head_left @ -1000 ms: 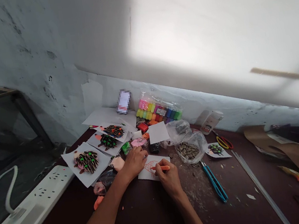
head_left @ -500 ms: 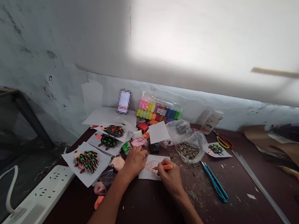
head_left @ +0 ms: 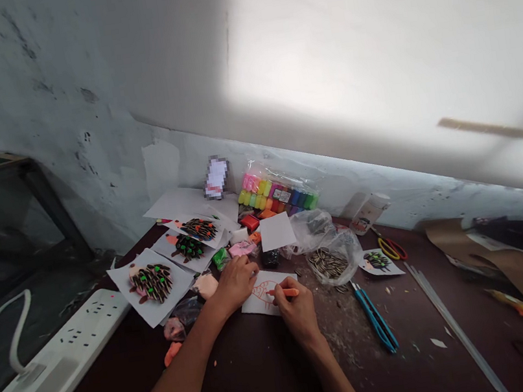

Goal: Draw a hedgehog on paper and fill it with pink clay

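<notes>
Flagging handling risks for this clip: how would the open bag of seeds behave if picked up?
The bag would probably flop and sag, since its thin clear plastic lies crumpled. The seeds would likely shift and could spill, as they sit loose near its open side.

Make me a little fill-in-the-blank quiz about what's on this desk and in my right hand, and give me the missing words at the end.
The right hand holds a pen whose colour is ____.
The drawing under it is on a white sheet of ____.
The dark, slim seeds lie in a clear plastic ____.
The white power strip lies on your ____ side.

Missing words: orange; paper; bag; left.
</notes>
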Tool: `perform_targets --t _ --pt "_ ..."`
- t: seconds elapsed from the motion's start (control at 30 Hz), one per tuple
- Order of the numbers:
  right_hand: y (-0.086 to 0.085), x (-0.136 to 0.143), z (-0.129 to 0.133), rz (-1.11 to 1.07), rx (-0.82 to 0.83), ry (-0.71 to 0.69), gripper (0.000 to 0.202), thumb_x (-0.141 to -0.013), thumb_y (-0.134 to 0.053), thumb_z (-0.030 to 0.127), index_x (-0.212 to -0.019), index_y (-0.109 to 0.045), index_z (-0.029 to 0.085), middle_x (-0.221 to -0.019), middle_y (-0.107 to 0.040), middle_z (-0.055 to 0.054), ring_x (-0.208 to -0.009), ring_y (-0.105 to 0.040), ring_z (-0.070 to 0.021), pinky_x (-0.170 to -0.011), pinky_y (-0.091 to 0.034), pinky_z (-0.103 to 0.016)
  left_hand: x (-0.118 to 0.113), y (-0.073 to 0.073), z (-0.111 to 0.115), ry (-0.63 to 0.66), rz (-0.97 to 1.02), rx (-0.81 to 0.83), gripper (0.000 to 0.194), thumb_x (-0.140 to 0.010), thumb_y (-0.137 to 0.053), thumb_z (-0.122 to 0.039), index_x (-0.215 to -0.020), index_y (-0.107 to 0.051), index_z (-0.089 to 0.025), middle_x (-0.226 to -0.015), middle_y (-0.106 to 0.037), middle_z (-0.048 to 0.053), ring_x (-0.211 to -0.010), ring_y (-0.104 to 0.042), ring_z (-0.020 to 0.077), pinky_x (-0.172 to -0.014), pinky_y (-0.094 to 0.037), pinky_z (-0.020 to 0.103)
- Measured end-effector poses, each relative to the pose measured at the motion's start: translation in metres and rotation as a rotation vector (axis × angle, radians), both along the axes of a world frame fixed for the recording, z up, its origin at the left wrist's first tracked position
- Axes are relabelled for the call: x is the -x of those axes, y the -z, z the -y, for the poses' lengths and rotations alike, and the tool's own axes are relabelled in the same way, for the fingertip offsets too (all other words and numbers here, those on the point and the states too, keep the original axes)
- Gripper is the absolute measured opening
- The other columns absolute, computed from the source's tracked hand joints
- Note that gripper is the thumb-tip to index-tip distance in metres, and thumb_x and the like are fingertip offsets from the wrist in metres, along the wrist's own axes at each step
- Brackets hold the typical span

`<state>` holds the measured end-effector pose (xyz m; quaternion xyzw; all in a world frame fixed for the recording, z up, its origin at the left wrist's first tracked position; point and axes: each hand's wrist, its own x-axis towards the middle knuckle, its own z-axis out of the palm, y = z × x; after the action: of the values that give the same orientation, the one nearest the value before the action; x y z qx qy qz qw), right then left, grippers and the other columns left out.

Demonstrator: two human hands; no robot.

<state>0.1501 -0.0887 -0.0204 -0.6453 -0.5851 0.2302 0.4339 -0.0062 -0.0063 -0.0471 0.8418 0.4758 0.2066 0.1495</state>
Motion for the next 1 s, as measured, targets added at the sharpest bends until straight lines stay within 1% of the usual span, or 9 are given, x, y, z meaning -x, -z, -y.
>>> perform_targets --t 0.37,0.43,0.53,0.6,0.77,1.0 --pt "-0.0014 0.0009 0.0003 -0.035 0.058 -0.016 0.023 -0.079 -0.050 0.033 -0.057 -0.051 0.023 -0.057 -0.068 -0.004 -0.051 -0.059 -0.0164 -0.049 -0.038 -0.024 -0.0007 -0.0016 0.0009 -0.013 0.003 0.008 0.016 -0.089 -0.053 -0.017 -0.090 -0.068 -0.018 -0.099 -0.063 0.009 -0.102 -0.056 0.0257 -0.090 -0.044 0.038" --pt "-0.0028 0.0007 0.0002 -0.068 0.055 -0.023 0.024 -0.079 -0.050 0.033 -0.057 -0.052 0.023 -0.057 -0.068 -0.004 -0.052 -0.060 -0.0169 -0.049 -0.038 -0.024 -0.0011 -0.0021 0.0013 -0.018 -0.004 0.004 0.016 -0.089 -0.053 -0.017 -0.090 -0.069 -0.018 -0.099 -0.063 0.009 -0.102 -0.056 0.0255 -0.090 -0.044 0.038" --pt "-0.0038 -0.0010 -0.0006 -0.097 0.035 0.015 0.026 -0.081 -0.050 0.037 -0.060 -0.053 0.022 -0.063 -0.071 -0.006 -0.057 -0.065 -0.0185 -0.051 -0.040 -0.024 -0.0013 -0.0031 0.0020 -0.018 -0.001 0.000 0.017 -0.089 -0.052 -0.017 -0.091 -0.069 -0.018 -0.098 -0.063 0.009 -0.102 -0.056 0.0247 -0.090 -0.044 0.037" --pt "-0.0031 -0.0024 -0.0014 -0.076 0.031 0.037 0.027 -0.082 -0.050 0.039 -0.062 -0.055 0.022 -0.065 -0.072 -0.007 -0.059 -0.065 -0.0191 -0.052 -0.041 -0.025 -0.0012 -0.0038 0.0024 -0.017 -0.001 -0.003 0.017 -0.088 -0.053 -0.016 -0.091 -0.069 -0.018 -0.098 -0.064 0.009 -0.102 -0.056 0.0246 -0.091 -0.044 0.037" --pt "0.0009 -0.0034 -0.0030 -0.013 0.039 0.016 0.028 -0.082 -0.049 0.042 -0.066 -0.058 0.021 -0.062 -0.069 -0.006 -0.057 -0.063 -0.0186 -0.056 -0.042 -0.026 -0.0010 -0.0056 0.0032 -0.018 -0.017 -0.002 0.016 -0.087 -0.054 -0.015 -0.091 -0.070 -0.017 -0.098 -0.064 0.009 -0.102 -0.056 0.0253 -0.090 -0.045 0.037" --pt "0.0013 -0.0032 -0.0033 -0.003 0.051 0.017 0.028 -0.082 -0.049 0.043 -0.065 -0.058 0.022 -0.063 -0.069 -0.006 -0.057 -0.063 -0.0186 -0.055 -0.042 -0.026 -0.0012 -0.0042 0.0025 -0.022 -0.019 -0.002 0.016 -0.088 -0.053 -0.016 -0.091 -0.069 -0.018 -0.099 -0.064 0.009 -0.102 -0.056 0.0249 -0.090 -0.044 0.037"
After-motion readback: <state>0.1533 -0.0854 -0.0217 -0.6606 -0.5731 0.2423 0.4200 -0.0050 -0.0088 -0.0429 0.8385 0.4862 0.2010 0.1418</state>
